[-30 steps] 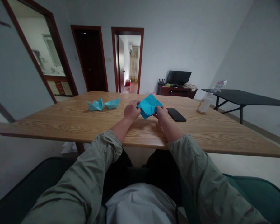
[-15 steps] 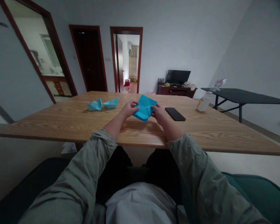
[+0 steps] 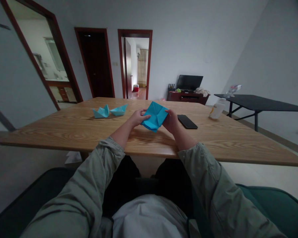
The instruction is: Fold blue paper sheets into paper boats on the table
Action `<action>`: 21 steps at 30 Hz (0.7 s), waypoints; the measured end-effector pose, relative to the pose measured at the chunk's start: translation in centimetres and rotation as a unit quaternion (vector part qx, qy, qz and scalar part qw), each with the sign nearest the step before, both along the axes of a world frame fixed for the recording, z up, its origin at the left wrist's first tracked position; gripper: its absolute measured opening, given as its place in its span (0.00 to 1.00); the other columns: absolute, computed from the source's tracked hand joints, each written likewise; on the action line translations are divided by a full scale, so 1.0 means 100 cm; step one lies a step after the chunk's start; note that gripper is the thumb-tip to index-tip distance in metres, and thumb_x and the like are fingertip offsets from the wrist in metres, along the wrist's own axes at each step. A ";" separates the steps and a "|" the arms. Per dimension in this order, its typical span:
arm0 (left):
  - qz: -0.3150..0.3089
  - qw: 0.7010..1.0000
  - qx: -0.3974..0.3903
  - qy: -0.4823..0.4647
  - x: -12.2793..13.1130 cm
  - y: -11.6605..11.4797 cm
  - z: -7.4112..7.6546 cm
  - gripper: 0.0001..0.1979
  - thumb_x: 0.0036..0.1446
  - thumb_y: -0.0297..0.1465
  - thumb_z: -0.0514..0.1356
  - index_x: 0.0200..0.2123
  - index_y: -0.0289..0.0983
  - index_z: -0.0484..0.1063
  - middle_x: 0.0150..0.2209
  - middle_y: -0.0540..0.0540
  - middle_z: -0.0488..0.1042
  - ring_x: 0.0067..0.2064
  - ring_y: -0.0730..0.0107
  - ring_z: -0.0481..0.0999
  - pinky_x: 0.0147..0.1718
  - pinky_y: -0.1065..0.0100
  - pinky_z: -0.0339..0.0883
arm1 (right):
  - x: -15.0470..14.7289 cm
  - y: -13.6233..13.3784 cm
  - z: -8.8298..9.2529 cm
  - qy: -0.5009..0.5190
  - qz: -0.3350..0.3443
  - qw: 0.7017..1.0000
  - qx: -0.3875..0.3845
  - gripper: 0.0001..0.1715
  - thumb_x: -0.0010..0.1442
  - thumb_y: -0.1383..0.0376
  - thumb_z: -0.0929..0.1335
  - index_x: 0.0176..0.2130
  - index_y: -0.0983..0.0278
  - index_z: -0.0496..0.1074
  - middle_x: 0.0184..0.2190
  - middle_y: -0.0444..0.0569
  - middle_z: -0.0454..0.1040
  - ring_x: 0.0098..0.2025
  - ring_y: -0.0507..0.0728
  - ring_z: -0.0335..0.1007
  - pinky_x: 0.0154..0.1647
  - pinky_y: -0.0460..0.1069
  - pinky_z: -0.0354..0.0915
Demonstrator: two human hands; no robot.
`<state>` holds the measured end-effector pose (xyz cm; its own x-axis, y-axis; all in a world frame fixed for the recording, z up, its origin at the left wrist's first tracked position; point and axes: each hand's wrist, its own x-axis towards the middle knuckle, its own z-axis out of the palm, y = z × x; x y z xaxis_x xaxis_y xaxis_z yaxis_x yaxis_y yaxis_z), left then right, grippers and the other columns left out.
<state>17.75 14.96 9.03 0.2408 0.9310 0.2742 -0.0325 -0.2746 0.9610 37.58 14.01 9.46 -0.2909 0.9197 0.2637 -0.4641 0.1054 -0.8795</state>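
Observation:
A creased sheet of blue folded paper (image 3: 154, 116) is held above the wooden table (image 3: 72, 132), near the middle of the view. My left hand (image 3: 139, 118) pinches its left edge, the thumb lying on top. At the paper's right side, my right hand (image 3: 171, 119) grips the edge with the thumb near the right corner; its other fingers are mostly hidden. Two light blue paper boats stand on the table to the left: one boat (image 3: 101, 112) farther left, and the other boat (image 3: 118, 110) just beside it.
A black phone (image 3: 187, 122) lies right of my right hand. Farther right stands a whitish bottle (image 3: 217, 109). Behind are a black table (image 3: 263, 101), a television (image 3: 190, 82) on a dark cabinet (image 3: 186, 97) and doorways.
The blue paper has turned slightly and its folds look flatter. My right hand has shifted a little, its thumb now higher near the right corner. My left thumb has slid slightly inward over the paper.

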 end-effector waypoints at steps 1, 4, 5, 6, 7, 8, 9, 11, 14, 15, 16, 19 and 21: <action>-0.002 1.000 -0.007 -0.003 0.000 -0.001 0.001 0.35 0.40 0.35 0.73 0.51 0.30 0.67 0.33 0.43 0.79 0.30 0.69 0.77 0.31 0.70 0.71 | -0.001 -0.003 0.002 0.004 0.010 1.000 -0.001 0.23 0.50 0.56 0.65 0.44 0.63 0.72 0.43 0.49 0.77 0.47 0.63 0.72 0.47 0.56 0.69; -0.003 1.000 -0.019 0.009 0.000 -0.004 0.004 0.34 0.40 0.39 0.73 0.49 0.31 0.69 0.33 0.42 0.79 0.29 0.69 0.77 0.30 0.70 0.70 | -0.003 -0.011 0.006 0.000 0.027 1.000 -0.003 0.23 0.51 0.56 0.66 0.45 0.63 0.71 0.44 0.49 0.78 0.48 0.63 0.72 0.50 0.58 0.68; -0.002 1.000 -0.020 0.016 -0.001 -0.005 0.004 0.34 0.41 0.40 0.72 0.50 0.32 0.68 0.32 0.43 0.79 0.28 0.69 0.76 0.29 0.70 0.69 | -0.004 -0.013 0.006 -0.005 0.033 0.999 0.001 0.23 0.51 0.55 0.66 0.46 0.62 0.71 0.44 0.50 0.78 0.49 0.63 0.72 0.50 0.59 0.68; -0.002 1.000 -0.019 0.023 -0.002 -0.005 0.003 0.34 0.42 0.41 0.72 0.51 0.32 0.68 0.32 0.44 0.79 0.28 0.70 0.76 0.28 0.70 0.69 | -0.004 -0.014 0.007 -0.012 0.040 0.999 0.008 0.24 0.52 0.55 0.67 0.46 0.62 0.71 0.45 0.50 0.77 0.49 0.63 0.72 0.51 0.59 0.68; -0.003 0.999 -0.016 0.030 -0.003 -0.004 0.003 0.34 0.43 0.41 0.71 0.51 0.32 0.67 0.31 0.44 0.78 0.27 0.70 0.75 0.28 0.70 0.68 | -0.004 -0.015 0.007 -0.019 0.047 0.999 0.015 0.24 0.52 0.54 0.67 0.46 0.62 0.71 0.45 0.50 0.77 0.49 0.63 0.72 0.51 0.59 0.68; -0.006 0.999 -0.010 0.039 -0.004 -0.003 0.002 0.33 0.44 0.41 0.71 0.52 0.32 0.67 0.31 0.45 0.78 0.27 0.71 0.75 0.28 0.71 0.67 | -0.004 -0.016 0.006 -0.025 0.050 0.998 0.020 0.23 0.53 0.53 0.67 0.46 0.62 0.71 0.44 0.50 0.78 0.49 0.63 0.73 0.50 0.59 0.69; -0.006 0.999 -0.001 0.049 -0.005 -0.002 0.001 0.32 0.46 0.40 0.70 0.52 0.32 0.67 0.30 0.46 0.77 0.27 0.72 0.74 0.27 0.71 0.67 | -0.004 -0.016 0.006 -0.029 0.052 0.998 0.022 0.23 0.53 0.53 0.68 0.45 0.61 0.71 0.44 0.49 0.78 0.48 0.62 0.73 0.49 0.58 0.69; 0.000 0.997 0.021 0.078 -0.006 0.001 -0.001 0.29 0.49 0.38 0.68 0.52 0.32 0.67 0.28 0.47 0.75 0.26 0.73 0.72 0.27 0.71 0.66 | -0.004 -0.016 0.005 -0.033 0.055 0.998 0.024 0.21 0.53 0.52 0.69 0.44 0.60 0.72 0.42 0.48 0.78 0.47 0.61 0.74 0.48 0.56 0.70; 0.061 0.986 0.085 0.131 -0.003 0.000 0.001 0.22 0.52 0.35 0.66 0.49 0.33 0.69 0.33 0.45 0.74 0.30 0.72 0.72 0.30 0.70 0.66 | -0.005 -0.014 0.005 -0.039 0.055 0.997 0.032 0.20 0.52 0.52 0.71 0.41 0.60 0.73 0.41 0.47 0.78 0.46 0.60 0.74 0.47 0.55 0.70; 0.093 0.978 0.121 0.143 -0.002 -0.003 0.003 0.20 0.52 0.35 0.65 0.47 0.34 0.71 0.37 0.44 0.74 0.33 0.71 0.73 0.32 0.69 0.67 | -0.006 -0.014 0.005 -0.048 0.051 0.997 0.037 0.20 0.51 0.52 0.72 0.41 0.60 0.73 0.41 0.47 0.78 0.45 0.60 0.74 0.47 0.54 0.70; 0.125 0.967 0.165 0.148 0.001 -0.007 0.007 0.17 0.52 0.35 0.65 0.44 0.34 0.72 0.41 0.42 0.74 0.37 0.70 0.73 0.36 0.68 0.68 | -0.007 -0.013 0.005 -0.061 0.043 0.996 0.044 0.21 0.50 0.52 0.73 0.40 0.60 0.73 0.40 0.47 0.78 0.44 0.60 0.74 0.46 0.54 0.70; 0.108 0.956 0.244 0.123 0.007 -0.023 0.020 0.17 0.54 0.40 0.62 0.44 0.36 0.73 0.45 0.42 0.73 0.43 0.67 0.73 0.40 0.67 0.68 | -0.009 -0.013 0.007 -0.112 0.026 0.990 0.077 0.22 0.48 0.53 0.76 0.40 0.60 0.74 0.39 0.46 0.78 0.43 0.59 0.74 0.45 0.53 0.69; 0.032 0.974 0.209 0.087 0.009 -0.030 0.026 0.23 0.53 0.42 0.64 0.48 0.35 0.71 0.41 0.43 0.74 0.39 0.68 0.74 0.37 0.67 0.68 | -0.009 -0.013 0.008 -0.134 0.038 0.984 0.108 0.23 0.47 0.54 0.77 0.41 0.60 0.74 0.40 0.46 0.78 0.44 0.58 0.74 0.46 0.53 0.68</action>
